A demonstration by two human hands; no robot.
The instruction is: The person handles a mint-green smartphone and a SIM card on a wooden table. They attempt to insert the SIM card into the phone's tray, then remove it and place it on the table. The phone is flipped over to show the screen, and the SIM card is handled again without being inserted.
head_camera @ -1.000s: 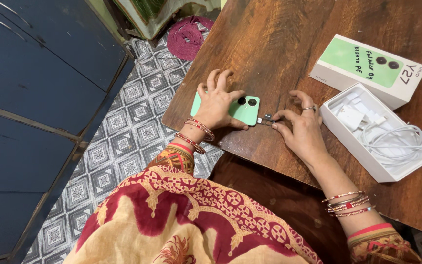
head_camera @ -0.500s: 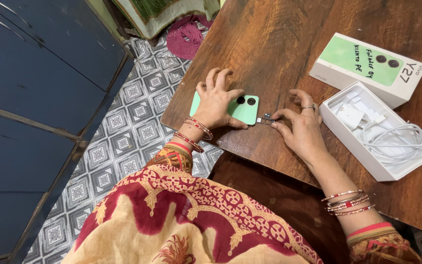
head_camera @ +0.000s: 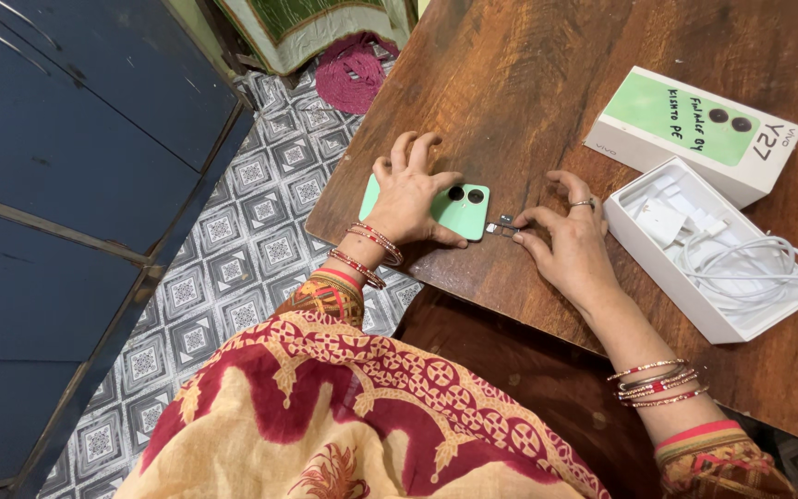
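Observation:
A mint-green phone (head_camera: 466, 211) lies face down near the front left corner of the dark wooden table (head_camera: 528, 83). My left hand (head_camera: 408, 196) rests flat on its left part and pins it down. A small metal card tray (head_camera: 502, 227) sits at the phone's right edge, partly pushed out. My right hand (head_camera: 570, 238) pinches that tray between thumb and forefinger; a ring shows on one finger.
An open white box (head_camera: 639, 263) with a charger and coiled white cable stands right of my right hand. Its green-and-white lid (head_camera: 695, 125) lies behind it. Patterned floor tiles (head_camera: 251, 240), a blue metal cabinet (head_camera: 76, 166) and a magenta mat (head_camera: 353, 69) lie left of the table.
Almost nothing has changed; both hands keep their places on the phone and the card tray, and only the view has shifted slightly.

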